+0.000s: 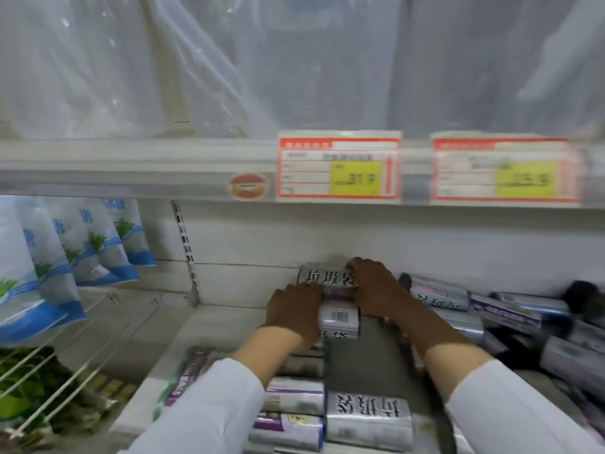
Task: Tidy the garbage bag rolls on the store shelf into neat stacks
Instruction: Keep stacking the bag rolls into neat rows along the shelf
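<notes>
Silver garbage bag rolls with black lettering lie on the white shelf. Both my hands wear brown gloves. My left hand grips the left side of a small stack of rolls near the shelf's back wall. Across from it, my right hand presses on the stack's right side and on the top roll. More rolls lie in rows at the front between my arms. At the right, a loose heap of rolls lies at mixed angles.
Blue-and-white bags hang on hooks at the left, above white wire pegs and green packets. The upper shelf edge carries two red-and-yellow price tags. Clear plastic sheeting fills the shelf above.
</notes>
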The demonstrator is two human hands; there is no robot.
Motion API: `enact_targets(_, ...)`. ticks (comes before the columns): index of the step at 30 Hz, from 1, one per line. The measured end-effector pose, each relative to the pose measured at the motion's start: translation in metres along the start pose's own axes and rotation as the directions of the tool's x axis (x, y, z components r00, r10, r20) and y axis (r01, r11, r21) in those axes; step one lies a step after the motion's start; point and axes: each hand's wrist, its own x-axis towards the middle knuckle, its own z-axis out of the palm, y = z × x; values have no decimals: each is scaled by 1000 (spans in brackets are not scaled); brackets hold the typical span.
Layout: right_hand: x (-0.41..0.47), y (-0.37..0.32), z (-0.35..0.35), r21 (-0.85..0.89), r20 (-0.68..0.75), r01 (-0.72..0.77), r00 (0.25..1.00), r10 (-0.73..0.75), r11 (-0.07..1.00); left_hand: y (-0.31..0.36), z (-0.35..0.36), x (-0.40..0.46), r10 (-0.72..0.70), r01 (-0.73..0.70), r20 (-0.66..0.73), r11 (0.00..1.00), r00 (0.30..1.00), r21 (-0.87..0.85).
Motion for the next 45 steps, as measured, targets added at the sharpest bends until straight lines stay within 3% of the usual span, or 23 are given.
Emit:
enact_targets(8, -45, 70, -9, 78, 251, -164, 958, 140, 983, 81, 32, -5, 16, -35, 161, 993, 987, 116)
enact_targets(14, -47, 75, 19, 34, 361, -48, 932, 33, 998, 80, 55, -8, -32, 18, 327, 999, 944, 47)
enact_targets(22, -52, 70, 45, 27, 433, -22, 902, 8, 999, 72, 59, -19, -23, 14, 332, 999, 943, 30)
enact_targets(26, -60, 72, 60, 51, 374, 42, 926, -59, 998, 74, 64, -33, 111, -109, 255, 994, 961, -22)
enact_targets(29, -63, 72, 58, 87, 339, 84, 934, -109, 993, 75, 65, -46, 161, -182, 351, 983, 922, 26)
enact_targets(34, -68, 76, 57, 96, 352, 117, 925, -144, 988, 83, 62, -41, 106, -196, 465, 969, 879, 150)
enact_targets(38, -71, 79, 57, 39, 375, 158, 913, -162, 987, 89, 58, -32, 80, -183, 552, 974, 830, 134)
enact_targets(41, -77, 85, 43, 160, 215, 150, 960, -182, 976, 95, 48, -21, 89, -142, 547, 988, 832, 54)
enact_targets(43, -81, 94, 30, 225, -101, 151, 986, -131, 962, 103, 43, -9, 99, -103, 425, 995, 900, -12)
enact_targets(45, -81, 112, 12, 142, -355, 52, 935, 2, 989, 114, 42, 10, 97, -72, 224, 990, 970, -118)
